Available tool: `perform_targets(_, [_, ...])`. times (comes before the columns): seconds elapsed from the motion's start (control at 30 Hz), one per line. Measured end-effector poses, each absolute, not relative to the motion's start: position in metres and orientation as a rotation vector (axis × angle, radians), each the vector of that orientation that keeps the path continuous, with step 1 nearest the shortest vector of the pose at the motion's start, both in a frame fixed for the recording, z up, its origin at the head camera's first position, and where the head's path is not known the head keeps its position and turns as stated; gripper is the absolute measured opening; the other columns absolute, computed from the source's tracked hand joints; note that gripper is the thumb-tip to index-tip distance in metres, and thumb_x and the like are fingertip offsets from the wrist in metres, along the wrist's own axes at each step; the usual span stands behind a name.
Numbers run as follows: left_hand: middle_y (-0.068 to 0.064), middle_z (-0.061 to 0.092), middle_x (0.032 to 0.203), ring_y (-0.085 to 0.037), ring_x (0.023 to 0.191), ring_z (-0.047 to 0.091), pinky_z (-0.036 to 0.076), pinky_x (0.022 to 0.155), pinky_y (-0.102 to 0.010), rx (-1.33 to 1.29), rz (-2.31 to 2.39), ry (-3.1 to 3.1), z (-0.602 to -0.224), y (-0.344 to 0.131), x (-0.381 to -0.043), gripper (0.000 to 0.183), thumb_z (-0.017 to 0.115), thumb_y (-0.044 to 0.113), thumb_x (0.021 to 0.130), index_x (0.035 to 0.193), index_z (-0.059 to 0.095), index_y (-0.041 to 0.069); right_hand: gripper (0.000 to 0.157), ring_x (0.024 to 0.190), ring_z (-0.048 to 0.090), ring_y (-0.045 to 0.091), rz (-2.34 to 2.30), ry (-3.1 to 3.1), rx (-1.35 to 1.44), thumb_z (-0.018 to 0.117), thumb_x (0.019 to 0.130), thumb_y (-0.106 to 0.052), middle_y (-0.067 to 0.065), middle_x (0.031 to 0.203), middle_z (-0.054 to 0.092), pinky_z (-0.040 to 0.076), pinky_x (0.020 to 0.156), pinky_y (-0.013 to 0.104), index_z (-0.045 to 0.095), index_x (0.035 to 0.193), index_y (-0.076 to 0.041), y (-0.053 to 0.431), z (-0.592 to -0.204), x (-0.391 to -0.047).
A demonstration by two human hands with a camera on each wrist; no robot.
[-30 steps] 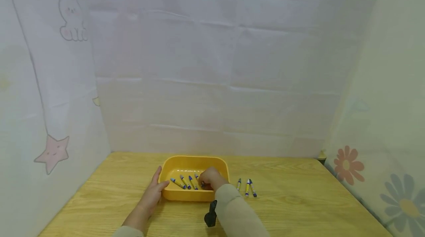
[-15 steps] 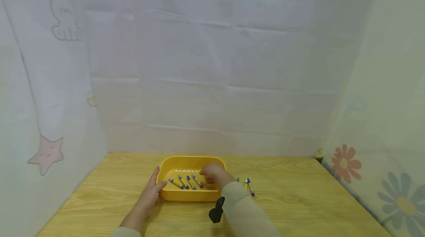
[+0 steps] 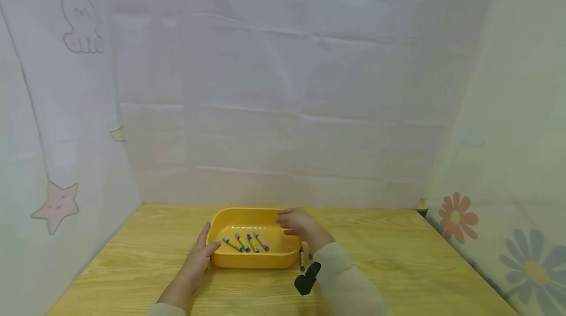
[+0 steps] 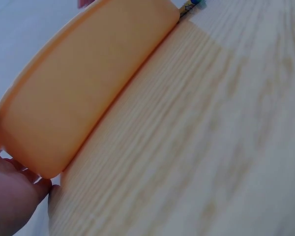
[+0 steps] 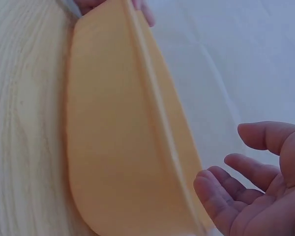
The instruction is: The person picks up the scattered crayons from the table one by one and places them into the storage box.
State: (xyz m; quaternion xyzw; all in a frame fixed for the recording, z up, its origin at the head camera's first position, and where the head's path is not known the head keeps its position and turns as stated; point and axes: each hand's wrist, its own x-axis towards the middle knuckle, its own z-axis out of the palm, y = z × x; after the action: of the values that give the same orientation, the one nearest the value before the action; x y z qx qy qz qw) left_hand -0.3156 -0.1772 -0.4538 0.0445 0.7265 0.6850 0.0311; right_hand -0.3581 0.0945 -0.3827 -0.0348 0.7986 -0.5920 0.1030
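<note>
My left hand (image 3: pixel 196 263) grips the left end of a yellow plastic tray (image 3: pixel 254 261), with its thumb over the rim; in the left wrist view its fingers (image 4: pixel 32 175) wrap the tray's corner. Several short crayons (image 3: pixel 252 243), yellow with blue ends, lie slanted side by side on the tray's floor. Above the tray's right rim is my right hand (image 3: pixel 300 222), its fingers loosely bent and holding nothing. The right wrist view has that hand (image 5: pixel 265 182) beside the tray wall (image 5: pixel 118 128), thumb apart from the fingers.
Just right of the tray, a crayon (image 3: pixel 302 259) lies on the wooden table (image 3: pixel 389 257). Another crayon (image 3: pixel 310 256) is mostly hidden by my right forearm. Pale cloth walls (image 3: pixel 283 109) stand behind and on both sides.
My right hand let go of a crayon inside the tray, then rose and moved right to above the rim. My left hand keeps its grip on the tray.
</note>
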Motion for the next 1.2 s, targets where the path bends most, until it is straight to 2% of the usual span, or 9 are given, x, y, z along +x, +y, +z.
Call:
perform_targets(0.53, [-0.023, -0.016, 0.162, -0.047, 0.147, -0.016, -0.006, 0.118, -0.064, 0.155, 2.094, 2.261, -0.453, -0.182, -0.315, 0.077, 0.043, 0.014, 0.102, 0.157, -0.01, 0.013, 0.046, 0.131, 0.047, 0.046, -1.882, 2.381, -0.072, 0.056, 0.098, -0.014, 0.027, 0.144, 0.048, 0.052, 0.099, 0.045, 0.048, 0.141, 0.003, 0.163, -0.368, -0.344])
perform_targets(0.77, [-0.022, -0.016, 0.162, -0.046, 0.147, -0.017, -0.008, 0.118, -0.064, 0.162, 2.086, 2.273, -0.454, -0.184, -0.315, 0.077, 0.044, 0.014, 0.102, 0.157, -0.009, 0.012, 0.051, 0.134, 0.041, 0.049, -1.87, 2.408, -0.03, 0.053, 0.099, -0.014, 0.032, 0.146, 0.043, 0.047, 0.104, 0.051, 0.042, 0.143, 0.007, 0.188, -0.37, -0.332])
perform_targets(1.0, [-0.024, -0.016, 0.161, -0.047, 0.147, -0.017, -0.006, 0.118, -0.065, 0.143, 2.066, 2.276, -0.452, -0.184, -0.315, 0.077, 0.044, 0.016, 0.102, 0.158, -0.01, 0.014, 0.051, 0.134, 0.041, 0.05, -1.854, 2.434, 0.043, 0.052, 0.1, -0.014, 0.031, 0.146, 0.042, 0.046, 0.105, 0.053, 0.04, 0.144, 0.008, 0.209, -0.381, -0.326])
perform_targets(1.2, [-0.025, -0.015, 0.161, -0.047, 0.147, -0.016, -0.006, 0.119, -0.063, 0.133, 2.076, 2.274, -0.451, -0.183, -0.312, 0.077, 0.044, 0.015, 0.102, 0.158, -0.009, 0.013, 0.049, 0.129, 0.047, 0.047, -1.827, 2.467, 0.134, 0.055, 0.099, -0.016, 0.029, 0.142, 0.049, 0.052, 0.097, 0.047, 0.045, 0.141, 0.007, 0.22, -0.4, -0.321])
